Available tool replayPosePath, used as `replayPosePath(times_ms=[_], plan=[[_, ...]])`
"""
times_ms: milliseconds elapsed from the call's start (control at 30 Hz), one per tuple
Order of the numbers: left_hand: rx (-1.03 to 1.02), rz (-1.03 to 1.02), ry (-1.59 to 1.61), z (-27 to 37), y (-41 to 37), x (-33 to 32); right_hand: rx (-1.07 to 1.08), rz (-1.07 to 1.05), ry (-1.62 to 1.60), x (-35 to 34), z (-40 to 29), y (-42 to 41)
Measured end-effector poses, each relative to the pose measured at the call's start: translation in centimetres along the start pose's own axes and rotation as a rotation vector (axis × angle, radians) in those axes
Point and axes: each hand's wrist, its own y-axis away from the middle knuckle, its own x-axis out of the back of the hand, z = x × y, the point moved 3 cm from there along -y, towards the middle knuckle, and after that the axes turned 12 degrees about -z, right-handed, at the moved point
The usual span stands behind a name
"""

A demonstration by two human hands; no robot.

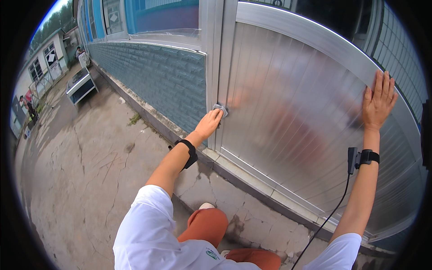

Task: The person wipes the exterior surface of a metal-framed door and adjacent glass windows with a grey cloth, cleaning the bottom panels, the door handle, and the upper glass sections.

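Observation:
My left hand (210, 123) holds a crumpled grey cloth (221, 110) against the aluminium frame at the left edge of a metal door panel (270, 98). Its fingers are bent over the cloth. Higher and to the right, my right hand (380, 98) lies flat with fingers extended on the panel's upper rail (341, 44), holding nothing. The ribbed panel carries a blurred reflection. Black straps circle both wrists, and a black device (352, 160) with a cable sits at the right one.
A low tiled step (244, 168) runs below the door. Left of the frame is a grey-blue textured wall (162, 77) under windows. Cracked concrete (98, 162) spreads at left, with a table (81, 84) and two people farther off. The cable (324, 224) hangs beside my right arm.

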Motion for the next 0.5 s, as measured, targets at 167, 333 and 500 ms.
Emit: replayPosePath(times_ms=[167, 333, 500], plan=[[-0.032, 0.271, 0.102, -2.8, -4.1, 7.4, 0.016, 0.03, -0.03, 0.0, -0.2, -0.2], [-0.086, 0.763, -0.091, -4.8, -15.3, 21.7, 0.045, 0.052, -0.013, -0.1, 0.5, -0.1], [-0.061, 0.75, -0.093, -4.6, -15.6, 19.5, 0.069, 0.057, -0.017, -0.5, 0.4, 0.1]])
